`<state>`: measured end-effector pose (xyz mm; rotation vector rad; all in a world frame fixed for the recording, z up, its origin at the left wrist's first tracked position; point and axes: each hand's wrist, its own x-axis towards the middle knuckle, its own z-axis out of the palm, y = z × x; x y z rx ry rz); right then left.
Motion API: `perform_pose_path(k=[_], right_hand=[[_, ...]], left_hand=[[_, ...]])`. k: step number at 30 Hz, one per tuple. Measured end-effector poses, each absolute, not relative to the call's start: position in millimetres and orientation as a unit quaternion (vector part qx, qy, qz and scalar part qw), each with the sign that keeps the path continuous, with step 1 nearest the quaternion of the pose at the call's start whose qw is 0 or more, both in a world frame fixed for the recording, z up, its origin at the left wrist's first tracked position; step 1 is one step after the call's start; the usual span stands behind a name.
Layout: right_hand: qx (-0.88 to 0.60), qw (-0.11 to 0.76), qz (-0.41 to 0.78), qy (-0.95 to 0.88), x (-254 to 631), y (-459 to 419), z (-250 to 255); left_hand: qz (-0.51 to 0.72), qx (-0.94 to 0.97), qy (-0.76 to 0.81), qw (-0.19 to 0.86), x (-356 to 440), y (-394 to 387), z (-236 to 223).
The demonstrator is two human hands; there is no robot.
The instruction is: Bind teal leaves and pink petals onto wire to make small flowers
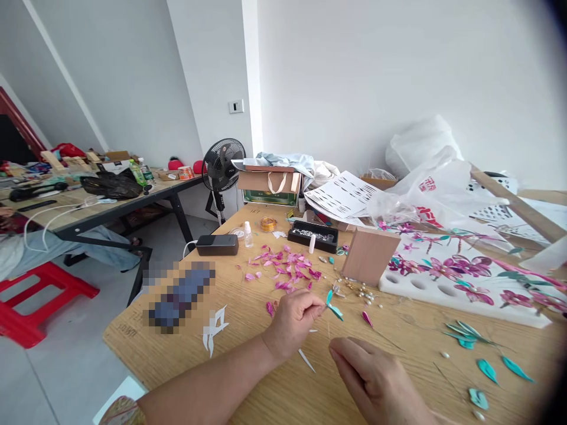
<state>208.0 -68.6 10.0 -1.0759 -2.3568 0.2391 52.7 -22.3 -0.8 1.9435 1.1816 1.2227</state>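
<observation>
My left hand is closed in a pinch on a small sprig of teal leaves, whose tips stick out past the thumb and finger. Just to its right, my right hand has its fingers pressed together; what they hold, if anything, is too small to make out. Beyond the left hand lie many loose pink petals. A dark pink petal on a wire rests past the right hand. More teal leaves and a few pearl beads are scattered at the right.
A wooden block stands beside white foam bearing pink flowers. A black tray, small dropper bottle and black device sit farther back. White paper cutouts lie left. A fan stands behind the table.
</observation>
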Motion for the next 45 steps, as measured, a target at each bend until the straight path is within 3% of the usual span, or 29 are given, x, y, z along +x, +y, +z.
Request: perform_pose_path(k=[5,9,12,14,19,24,27,29,32,38,41,45], right_hand=[[-0.372,0.304,0.071,-0.874,226,-63,29],[-0.439,0.332,0.133,-0.824,241,-46,25],[-0.473,0.344,0.186,-0.79,240,-38,14],[-0.483,0.337,0.197,-0.784,234,-38,7],[-0.462,0.285,0.147,-0.827,209,-56,1],[-0.384,0.277,0.013,-0.88,202,-71,10],[-0.36,0.291,-0.018,-0.886,213,-68,19],[-0.377,0.289,-0.005,-0.88,225,-62,23],[-0.433,0.303,0.056,-0.847,240,-49,22],[-0.476,0.349,0.185,-0.785,238,-37,6],[-0.474,0.325,0.185,-0.797,228,-41,2],[-0.461,0.286,0.151,-0.827,218,-51,0]], left_hand=[[0.322,0.868,0.285,0.247,57,-31,0],[0.328,0.809,0.199,0.445,60,-42,9],[0.413,0.635,0.27,0.594,61,-44,13],[0.472,0.534,0.32,0.624,61,-41,13],[0.501,0.555,0.423,0.512,56,-26,6],[0.399,0.749,0.446,0.284,54,-23,-3],[0.309,0.839,0.39,0.221,56,-28,-6],[0.264,0.876,0.326,0.237,57,-32,-4],[0.274,0.865,0.238,0.347,58,-37,4],[0.398,0.589,0.279,0.646,62,-45,16],[0.468,0.51,0.314,0.65,63,-42,15],[0.498,0.542,0.387,0.555,59,-32,12]])
